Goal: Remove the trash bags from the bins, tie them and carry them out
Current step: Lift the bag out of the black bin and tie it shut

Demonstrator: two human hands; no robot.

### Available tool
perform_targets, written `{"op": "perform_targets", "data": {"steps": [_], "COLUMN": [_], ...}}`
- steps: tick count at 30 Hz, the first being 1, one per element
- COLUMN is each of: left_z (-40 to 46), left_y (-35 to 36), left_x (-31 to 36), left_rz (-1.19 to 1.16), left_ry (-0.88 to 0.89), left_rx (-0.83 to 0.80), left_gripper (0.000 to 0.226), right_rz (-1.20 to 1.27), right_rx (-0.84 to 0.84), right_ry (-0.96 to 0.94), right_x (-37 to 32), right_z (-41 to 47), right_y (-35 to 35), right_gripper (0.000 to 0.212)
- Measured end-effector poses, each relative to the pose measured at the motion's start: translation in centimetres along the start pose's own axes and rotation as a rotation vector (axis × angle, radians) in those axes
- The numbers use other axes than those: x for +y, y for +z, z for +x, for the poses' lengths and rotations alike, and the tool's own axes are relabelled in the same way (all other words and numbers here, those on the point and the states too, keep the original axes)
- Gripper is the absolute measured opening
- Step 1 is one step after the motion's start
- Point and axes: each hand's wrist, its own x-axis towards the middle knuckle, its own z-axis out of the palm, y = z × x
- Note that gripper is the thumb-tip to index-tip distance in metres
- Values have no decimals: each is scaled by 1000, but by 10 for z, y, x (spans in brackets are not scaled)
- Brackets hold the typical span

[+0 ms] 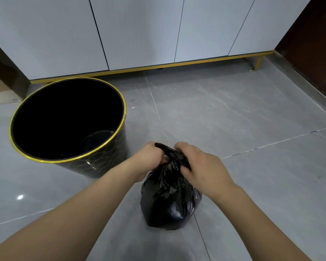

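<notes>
Grey floor tiles (233, 117) carry my bag (169, 200), just beside the emptied bin (105, 164); left hand (149, 159) and right hand (199, 166) grip its gathered neck mid-tie; next, I'd cinch the knot

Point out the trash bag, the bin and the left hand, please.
trash bag (169, 200): head view, bulging body below the gathered neck.
bin (68, 161): head view, near gold rim.
left hand (149, 159): head view, back of hand.
</notes>
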Motion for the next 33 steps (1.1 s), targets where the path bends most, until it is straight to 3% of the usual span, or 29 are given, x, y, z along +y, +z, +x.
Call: {"op": "perform_targets", "data": {"steps": [4, 8, 10, 14, 17, 21, 24, 26, 30, 33], "left_z": [-8, -27, -33, -28, -19, -10, -7, -9, -33, -40], "left_y": [-3, -7, -3, 0, -5, -3, -1, -2, -9, -7], "left_x": [3, 0, -7, -20, -24, -29, -30, -29, -28, -31], "left_rz": [35, 51, 164, 596, 696, 800, 884, 840, 449, 495], "left_ry": [-34, 30, 110, 371, 480, 553, 556, 560, 560, 609], "left_rx": [32, -141, -167, 52, 153, 306, 332, 296, 168, 119], "left_gripper": [15, 56, 60, 36, 30, 26, 28, 36, 42, 30], "right_rz": [-22, 228, 470, 843, 1173, 1538, 1721, 1777, 1824, 1787], "right_rx": [132, 46, -4, -165, -338, -374, -462, -520, -459, -430], "right_ry": [-73, 83, 169, 318, 398, 449, 494, 485, 520, 538], "right_x": [4, 13, 13, 11, 14, 12, 12, 14, 20, 19], "right_z": [-6, -5, -2, 4, 2, -4, -5, -5, -5, -4], "right_y": [0, 5, 7, 4, 0, 1, 4, 5, 9, 10], "right_gripper": [32, 26, 19, 14, 21, 18, 26, 28, 30, 36]}}
